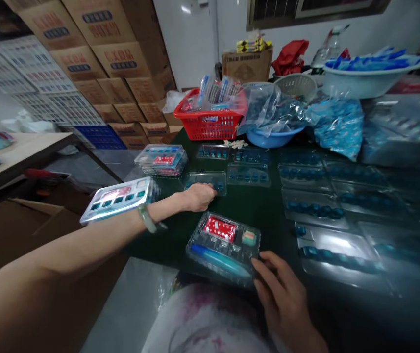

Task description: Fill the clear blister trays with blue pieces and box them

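In the head view, a clear plastic tray lies in front of me. It holds a red card with white dots, a blue pen-like item and a small pale block; several of its slots are bare. My right hand has its fingertips and thumb at the tray's near right corner, gripping its edge. Farther off, my left hand is closed at the front of another clear tray with teal cubes. Its fingertips are hidden, so what they pinch cannot be made out.
More trays of teal cubes spread across the dark table on the right. Filled packs are stacked at left, beside another pack. Behind stand a red basket, a blue basin and plastic bags. Cartons line the wall.
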{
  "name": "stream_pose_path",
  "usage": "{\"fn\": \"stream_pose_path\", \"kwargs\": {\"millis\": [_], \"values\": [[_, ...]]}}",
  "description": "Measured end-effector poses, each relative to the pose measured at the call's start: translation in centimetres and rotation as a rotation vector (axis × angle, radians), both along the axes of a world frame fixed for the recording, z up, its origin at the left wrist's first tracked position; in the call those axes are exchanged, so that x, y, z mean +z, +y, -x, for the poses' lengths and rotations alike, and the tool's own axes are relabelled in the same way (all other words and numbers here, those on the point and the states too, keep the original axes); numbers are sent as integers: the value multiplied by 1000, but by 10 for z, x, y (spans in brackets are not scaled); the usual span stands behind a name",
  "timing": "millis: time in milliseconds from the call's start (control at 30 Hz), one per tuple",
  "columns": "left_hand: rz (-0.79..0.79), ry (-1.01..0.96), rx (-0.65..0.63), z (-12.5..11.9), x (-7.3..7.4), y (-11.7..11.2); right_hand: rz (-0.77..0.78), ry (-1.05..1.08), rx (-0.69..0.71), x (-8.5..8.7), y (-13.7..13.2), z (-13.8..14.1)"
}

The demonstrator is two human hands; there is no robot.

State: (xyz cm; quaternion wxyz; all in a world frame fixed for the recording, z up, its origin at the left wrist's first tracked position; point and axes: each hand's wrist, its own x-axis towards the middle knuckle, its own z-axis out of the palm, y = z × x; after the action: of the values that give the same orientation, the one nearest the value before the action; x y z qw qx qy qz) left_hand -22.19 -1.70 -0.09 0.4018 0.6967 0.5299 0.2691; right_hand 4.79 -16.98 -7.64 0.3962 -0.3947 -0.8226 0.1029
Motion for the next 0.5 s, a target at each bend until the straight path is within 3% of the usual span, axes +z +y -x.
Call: {"fn": "stream_pose_path", "kwargs": {"millis": [167,200,267,367,500], "values": [[-75,223,-122,-23,36,-33,-3,-33,-15,5,-1,1],[-93,251,-184,-29,43,-42,-1,-40,-29,5,-1,2],[-205,392,-429,-40,49,-60,12,-59,-46,6,0,3],[-273,531,-604,-51,43,-82,28,-80,-49,7,0,3],[-277,604,-565,-53,29,-87,48,-37,-67,6,0,2]]}}
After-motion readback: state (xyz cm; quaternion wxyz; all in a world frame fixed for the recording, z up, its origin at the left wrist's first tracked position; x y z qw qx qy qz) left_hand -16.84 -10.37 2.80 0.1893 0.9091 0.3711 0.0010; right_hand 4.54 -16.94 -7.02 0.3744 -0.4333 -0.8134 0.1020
